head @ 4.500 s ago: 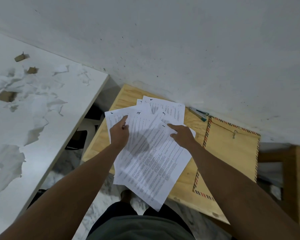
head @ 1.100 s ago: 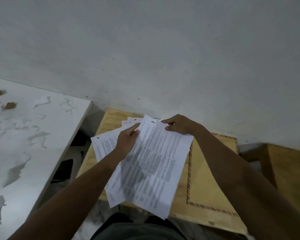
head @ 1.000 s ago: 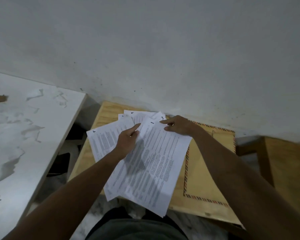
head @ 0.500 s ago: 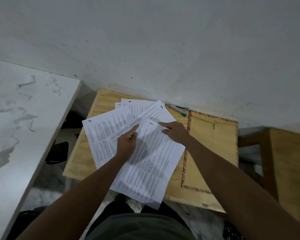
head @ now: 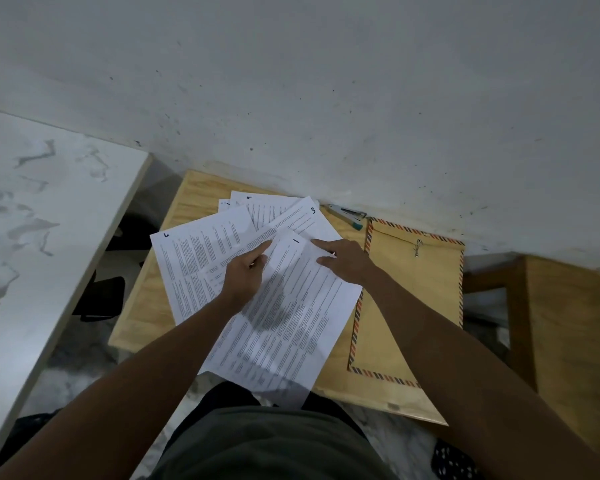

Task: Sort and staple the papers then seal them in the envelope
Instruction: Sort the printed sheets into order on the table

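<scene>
Several printed white sheets lie fanned on a small wooden table [head: 146, 306]. The sheet numbered 1 [head: 291, 317] is on top and hangs over the near edge. My left hand [head: 245, 273] pinches its upper left part, forefinger pointing up onto the sheet numbered 3 [head: 305, 220]. My right hand [head: 343, 259] rests flat on the top right corner of sheet 1. Another numbered sheet [head: 194, 251] sticks out to the left. A brown envelope [head: 413, 299] with striped border and string clasp lies to the right. A stapler [head: 349, 216] lies by the wall behind it.
A white wall [head: 326, 98] rises directly behind the table. A white marbled tabletop [head: 32, 237] stands to the left with a gap and dark objects between. A second wooden piece of furniture [head: 575, 341] is at the right. My lap is below the table edge.
The fanned sheets have spread further, showing sheet 3 and the left sheet. My right hand slid down from the sheets' top edge to sheet 1's corner. The camera tilted down, revealing the stapler.
</scene>
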